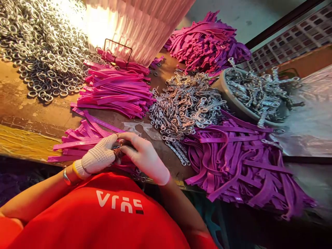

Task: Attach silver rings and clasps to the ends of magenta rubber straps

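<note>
My left hand (100, 154), in a white knitted glove with dotted grip and bare fingertips, is closed close to my body at the table's front edge. My right hand (145, 155), in a smooth white glove, meets it with fingers bent inward. Whatever lies between the fingers is mostly hidden. Under and beside the hands lies a loose pile of pink-purple straps (75, 141). One long strap (97, 121) slants from the upper left toward my fingers. Just right of my right hand, a few metal links (177, 152) lie at the edge of a heap of twisted metal links (185, 105).
Metal rings (52, 55) are heaped at the back left. Bundled pink straps (116, 88) lie beyond my hands, by a ribbed translucent panel (140, 27). More purple straps (241, 162) overhang the right edge. A bucket (223, 86) of metal links stands behind; another strap pile (204, 41) lies farther back.
</note>
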